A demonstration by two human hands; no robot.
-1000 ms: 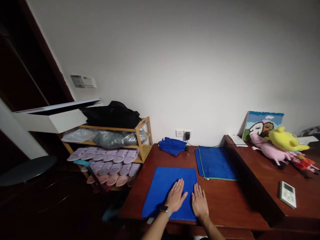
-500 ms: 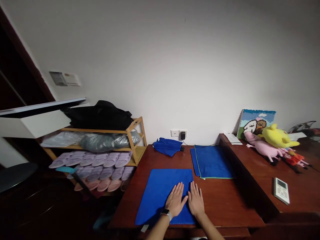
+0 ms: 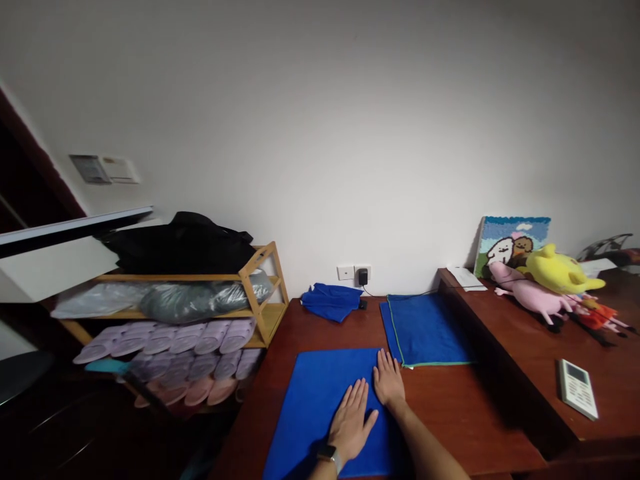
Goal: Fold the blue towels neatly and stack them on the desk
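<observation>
Since half a second ago, the right hand [image 3: 389,381] has slid away from the person along the cloth's right edge, and its fingertips are now at the far right corner. The left hand [image 3: 351,421] stays on the right half of the cloth [image 3: 313,393], nearer the person. Both hands are flat and palm down, pinching nothing; the left fingers lie close together, thumb out to the side. A watch [image 3: 329,453] is on the left wrist.

The blue cloth lies spread out on the front left of the bench [image 3: 465,420], its far edge straight. Just beyond its far right corner is a second blue cloth, the folded one [image 3: 433,330], with green edging. Near the wall [image 3: 280,167] lies a crumpled cloth [image 3: 330,302], also blue, below a black plug [image 3: 363,275] with a thin cable.

On the right, past a dark step, a higher surface carries a remote [image 3: 579,389], a pink toy [image 3: 530,293], a yellow toy [image 3: 560,270] and a picture [image 3: 517,241] leaning on the wall. On the left, a rack [image 3: 264,310] holds slippers [image 3: 195,339], plastic-wrapped bundles [image 3: 190,301] and a black bag [image 3: 185,245].
</observation>
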